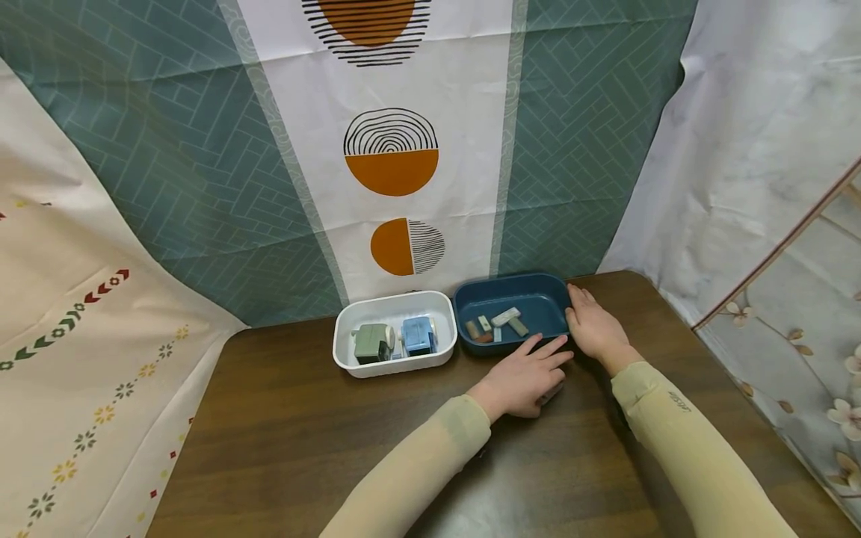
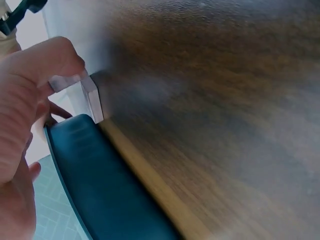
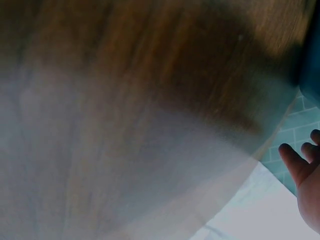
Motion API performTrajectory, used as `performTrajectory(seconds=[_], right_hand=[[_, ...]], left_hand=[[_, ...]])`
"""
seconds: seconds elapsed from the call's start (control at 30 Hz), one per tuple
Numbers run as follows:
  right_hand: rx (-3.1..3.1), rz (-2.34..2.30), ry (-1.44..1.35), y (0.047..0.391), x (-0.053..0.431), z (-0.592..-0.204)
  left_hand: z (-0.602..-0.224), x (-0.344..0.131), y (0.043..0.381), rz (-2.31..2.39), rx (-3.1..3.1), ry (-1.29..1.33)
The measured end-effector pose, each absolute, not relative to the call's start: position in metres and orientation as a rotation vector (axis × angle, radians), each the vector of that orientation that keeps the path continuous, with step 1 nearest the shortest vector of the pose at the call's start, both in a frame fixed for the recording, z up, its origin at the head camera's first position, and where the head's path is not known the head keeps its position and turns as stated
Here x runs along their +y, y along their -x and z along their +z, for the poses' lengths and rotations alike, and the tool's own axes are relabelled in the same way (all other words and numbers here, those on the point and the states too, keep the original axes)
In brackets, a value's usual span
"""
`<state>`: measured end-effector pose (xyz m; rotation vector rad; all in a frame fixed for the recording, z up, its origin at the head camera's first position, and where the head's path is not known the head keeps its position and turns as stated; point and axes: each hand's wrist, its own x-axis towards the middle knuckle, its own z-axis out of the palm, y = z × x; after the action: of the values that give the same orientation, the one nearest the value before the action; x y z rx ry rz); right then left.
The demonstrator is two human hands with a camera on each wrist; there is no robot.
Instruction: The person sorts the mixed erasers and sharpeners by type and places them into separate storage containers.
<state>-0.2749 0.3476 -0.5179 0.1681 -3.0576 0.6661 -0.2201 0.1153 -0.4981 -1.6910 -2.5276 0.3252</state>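
Note:
My left hand (image 1: 528,377) is at the front edge of the dark blue tray (image 1: 531,285), some fingers stretched over the rim. In the left wrist view, its thumb (image 2: 62,57) and a finger pinch a small pale block (image 2: 91,97), just beside the tray's outer wall. My right hand (image 1: 595,325) rests along the tray's right end, fingers straight and touching the rim. In the right wrist view only part of that hand (image 3: 310,175) shows. Inside the blue tray lie several small blocks (image 1: 506,317) in white, grey-green, brown and pale blue.
A white tray (image 1: 397,300) stands left of the blue one, holding a green (image 1: 372,341) and a blue (image 1: 418,335) boxy thing with round knobs, like desktop pencil sharpeners. Patterned cloths (image 1: 572,149) hang behind and beside the brown wooden table (image 1: 303,433).

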Motion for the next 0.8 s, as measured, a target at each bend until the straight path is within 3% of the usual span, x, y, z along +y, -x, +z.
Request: performTrajectory(seconds=[0.8], right_hand=[[-3.040,0.661,-0.185,0.275,0.348,-0.519]], left_hand=[[-0.495,0.084,0.235,0.017,-2.551,1.596]])
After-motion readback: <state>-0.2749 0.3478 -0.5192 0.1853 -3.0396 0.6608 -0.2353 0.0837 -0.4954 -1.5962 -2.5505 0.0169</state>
